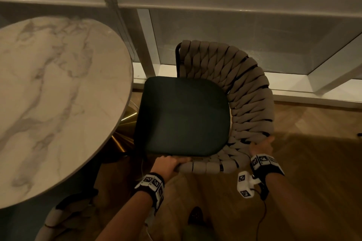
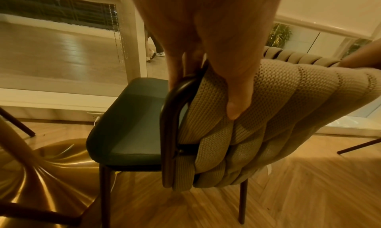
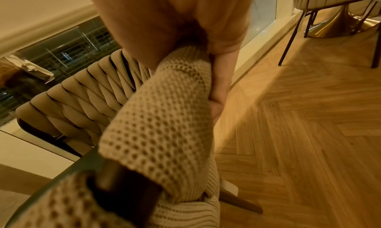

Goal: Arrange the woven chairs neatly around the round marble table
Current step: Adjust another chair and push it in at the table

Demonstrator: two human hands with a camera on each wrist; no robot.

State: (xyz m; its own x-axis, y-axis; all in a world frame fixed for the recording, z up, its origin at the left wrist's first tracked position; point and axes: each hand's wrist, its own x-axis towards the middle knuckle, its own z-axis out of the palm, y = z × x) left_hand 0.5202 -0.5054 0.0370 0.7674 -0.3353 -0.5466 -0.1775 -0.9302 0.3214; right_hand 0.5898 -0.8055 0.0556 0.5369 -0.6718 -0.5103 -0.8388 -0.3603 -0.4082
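Woven chair [image 1: 235, 92]: soft straps, stiff frame; left hand [image 1: 168, 162] & right hand [image 1: 261, 146] grasp backrest rim, prob. light.

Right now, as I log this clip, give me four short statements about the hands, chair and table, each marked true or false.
1. Both hands grip the chair's woven backrest. True: left hand, right hand.
2. The seat cushion is beige. False: it is dark green.
3. The marble table lies to the chair's left in the head view. True.
4. The table's base is black. False: it is gold metal.
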